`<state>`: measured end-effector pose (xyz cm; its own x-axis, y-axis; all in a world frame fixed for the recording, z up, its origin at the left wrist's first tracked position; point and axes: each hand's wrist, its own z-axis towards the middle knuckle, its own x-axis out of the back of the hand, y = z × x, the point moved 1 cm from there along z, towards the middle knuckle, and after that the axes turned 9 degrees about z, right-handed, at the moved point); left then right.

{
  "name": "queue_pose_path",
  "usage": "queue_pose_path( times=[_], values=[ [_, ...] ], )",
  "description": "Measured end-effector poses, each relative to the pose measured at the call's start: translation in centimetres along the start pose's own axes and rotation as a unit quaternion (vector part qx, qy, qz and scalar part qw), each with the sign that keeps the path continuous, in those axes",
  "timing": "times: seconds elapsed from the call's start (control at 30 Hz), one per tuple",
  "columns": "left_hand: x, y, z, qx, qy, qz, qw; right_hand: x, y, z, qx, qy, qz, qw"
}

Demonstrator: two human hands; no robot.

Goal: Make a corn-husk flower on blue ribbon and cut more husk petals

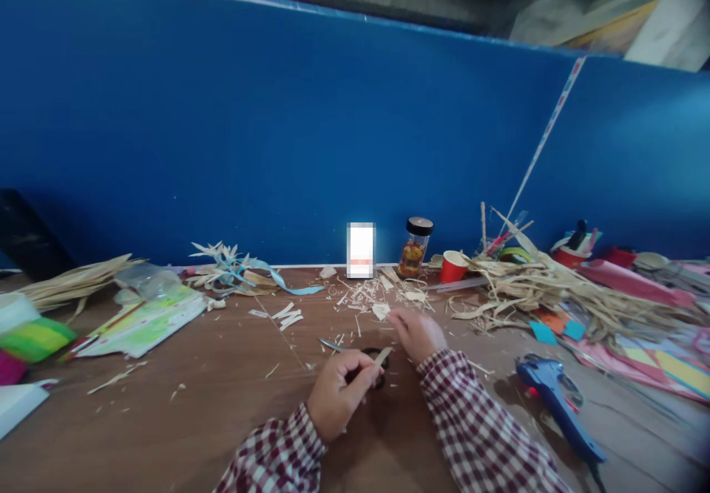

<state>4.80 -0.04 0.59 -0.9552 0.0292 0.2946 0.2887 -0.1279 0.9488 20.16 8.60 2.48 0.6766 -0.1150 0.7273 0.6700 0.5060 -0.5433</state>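
Note:
My left hand (pixel 338 389) is closed in a pinch on a short pale straw strip (pixel 382 356) over the brown table (pixel 194 404). My right hand (pixel 415 332) reaches forward with curled fingers toward small pale straw pieces (pixel 380 310); whether it holds one is unclear. Black-handled scissors (pixel 333 345) lie on the table between and under my hands, the handles mostly hidden. Both sleeves are red-and-white checked.
Straw bundles (pixel 543 286) lie at right, with a red paper cup (pixel 453 266) and a black-lidded jar (pixel 415 247). A blue glue gun (pixel 555 397) sits at lower right. Coloured papers (pixel 138 323) lie at left. A blue partition (pixel 277 123) stands behind.

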Motion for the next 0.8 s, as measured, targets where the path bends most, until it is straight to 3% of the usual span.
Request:
queue_pose_path(
  times=[0.1,0.23,0.37,0.43,0.6,0.7,0.8],
  values=[
    [0.1,-0.4,0.2,0.008,0.03,0.037,0.999,1.0,-1.0,-0.2,0.027,0.026,0.027,0.999],
    [0.8,-0.7,0.4,-0.058,0.075,0.118,0.989,0.8,-3.4,-1.3,0.099,-0.032,0.081,0.991],
    [1.2,-0.4,0.5,-0.089,0.077,0.134,0.984,0.1,-4.0,-1.7,0.13,-0.065,0.082,0.986],
    [1.3,-0.3,0.6,-0.072,0.09,0.111,0.987,-0.1,-3.8,-1.6,0.13,-0.067,0.086,0.985],
    [1.4,-0.8,1.0,0.037,0.118,-0.015,0.992,-0.4,-3.9,-1.7,0.123,-0.093,0.114,0.981],
    [1.5,-1.2,1.2,0.055,0.138,-0.078,0.986,-0.8,-4.1,-2.0,0.118,-0.129,0.117,0.978],
    [1.4,-1.4,1.2,0.059,0.138,-0.119,0.981,-1.2,-4.1,-2.2,0.094,-0.123,0.152,0.976]
  ],
)
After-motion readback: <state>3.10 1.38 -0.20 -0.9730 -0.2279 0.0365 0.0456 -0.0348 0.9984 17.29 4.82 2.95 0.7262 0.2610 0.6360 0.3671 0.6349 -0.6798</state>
